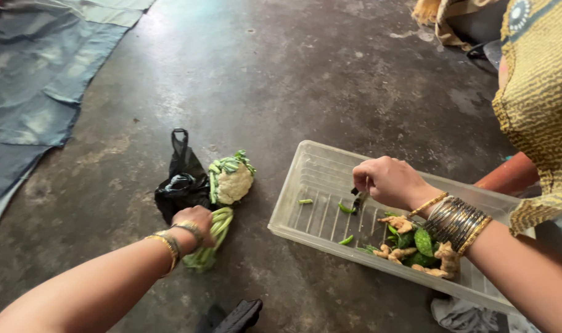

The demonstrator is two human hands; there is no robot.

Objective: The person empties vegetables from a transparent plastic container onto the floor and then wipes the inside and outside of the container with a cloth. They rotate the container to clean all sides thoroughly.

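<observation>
Head view, lower left: left hand (194, 223) closed around a bunch of green beans (212, 242) on the concrete floor (281, 80), beside a cauliflower (231, 180) and a crumpled black plastic bag (181, 185). Right of centre: right hand (389, 180) clenched on a small knife (359, 198), poised over the clear plastic tray (318, 169), probably so cut pieces drop inside. Lower right of tray: ginger root (399, 223) and green leaves (422, 242); no labels visible.

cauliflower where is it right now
In the head view the cauliflower lies on the concrete floor, left of the clear plastic tray, against the black plastic bag and just above the bundle of green beans under the left hand.
</observation>
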